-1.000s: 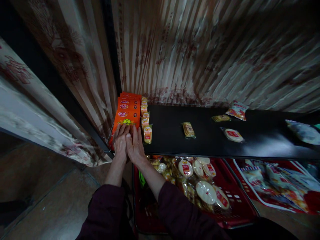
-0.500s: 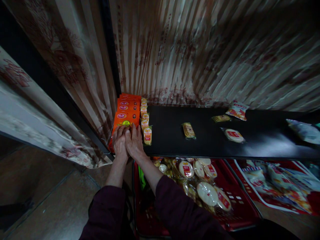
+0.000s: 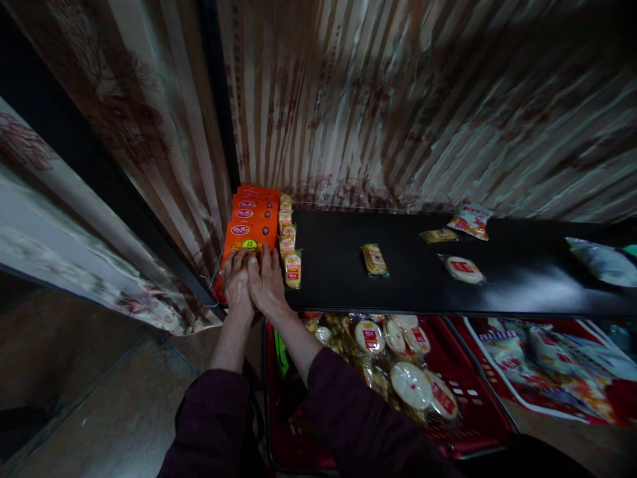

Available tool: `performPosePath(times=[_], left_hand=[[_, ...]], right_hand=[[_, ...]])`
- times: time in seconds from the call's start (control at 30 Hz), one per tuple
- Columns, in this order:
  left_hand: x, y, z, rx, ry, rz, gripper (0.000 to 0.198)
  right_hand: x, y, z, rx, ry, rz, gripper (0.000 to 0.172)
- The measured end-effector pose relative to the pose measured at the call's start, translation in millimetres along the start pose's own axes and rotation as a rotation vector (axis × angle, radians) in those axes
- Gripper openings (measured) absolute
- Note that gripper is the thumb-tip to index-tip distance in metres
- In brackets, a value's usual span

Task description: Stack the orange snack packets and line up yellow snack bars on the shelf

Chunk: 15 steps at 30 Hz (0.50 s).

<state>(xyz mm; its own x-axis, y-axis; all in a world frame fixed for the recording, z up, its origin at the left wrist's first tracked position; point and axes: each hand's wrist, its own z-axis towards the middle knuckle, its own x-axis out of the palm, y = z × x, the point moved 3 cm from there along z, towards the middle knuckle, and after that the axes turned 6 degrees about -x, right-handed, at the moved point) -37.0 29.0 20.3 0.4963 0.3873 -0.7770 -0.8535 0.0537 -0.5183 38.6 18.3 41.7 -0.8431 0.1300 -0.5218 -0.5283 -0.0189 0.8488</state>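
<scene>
At the left end of the black shelf (image 3: 328, 265), orange snack packets (image 3: 256, 216) lie overlapped in a row running to the back. My left hand (image 3: 237, 284) rests flat on the front packet, fingers stretched forward. Beside it, touching, my right hand (image 3: 266, 282) lies on the same packet with its fingers extended. Both hands cover the packet's near part. Along the right side of the orange packets runs a line of small wrapped yellow cakes (image 3: 292, 269), close to my right fingers.
Farther right on the shelf lie a wrapped biscuit (image 3: 374, 259), a round wrapped cracker (image 3: 464, 269), a flat yellow packet (image 3: 438, 236) and a puffy snack bag (image 3: 470, 219). Below stand a red basket (image 3: 490, 425) of wrapped crackers and another with bags. A curtain (image 3: 318, 133) hangs behind.
</scene>
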Motion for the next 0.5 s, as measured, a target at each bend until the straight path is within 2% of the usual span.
performPosePath(times=[0.23, 0.5], left_hand=[[-1.7, -2.3, 1.2, 0.0, -0.009, -0.02, 0.032], [1.3, -1.0, 1.3, 0.021, -0.025, -0.018, 0.031]], right_hand=[[-1.5, -0.7, 1.0, 0.011, 0.029, 0.017, 0.064], [2.4, -5.6, 2.2, 0.026, 0.006, 0.064, 0.065]])
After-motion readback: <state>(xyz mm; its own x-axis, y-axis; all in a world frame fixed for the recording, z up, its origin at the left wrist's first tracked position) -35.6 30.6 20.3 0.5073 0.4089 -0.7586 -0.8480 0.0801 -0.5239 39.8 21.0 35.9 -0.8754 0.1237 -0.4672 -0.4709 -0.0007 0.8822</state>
